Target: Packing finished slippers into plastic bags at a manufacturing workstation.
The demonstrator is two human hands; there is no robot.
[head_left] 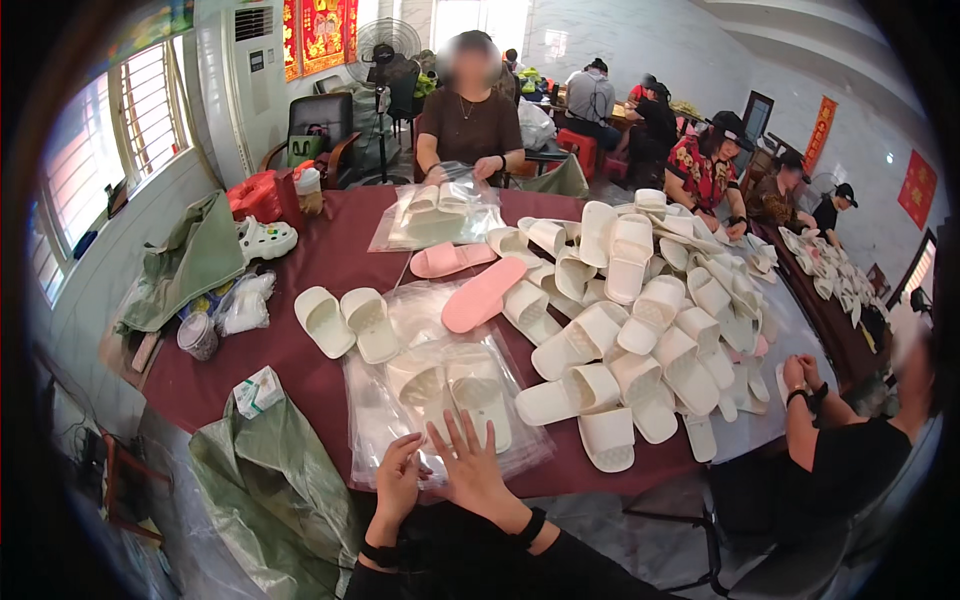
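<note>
While the right hand point(468, 468) was spread with nothing grasped, the left hand point(398, 478) curled loosely, its hold unclear. Just beyond them, a bagged pair of white slippers point(470, 385) pointed away from the body, right hand nearer. A pink slipper point(484, 295) lay past it; a heap of white slippers point(655, 330) crowded the right.

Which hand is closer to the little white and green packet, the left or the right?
Left. The left hand is apart from the packet, to its right and nearer the person; the right hand is farther right still.
</note>
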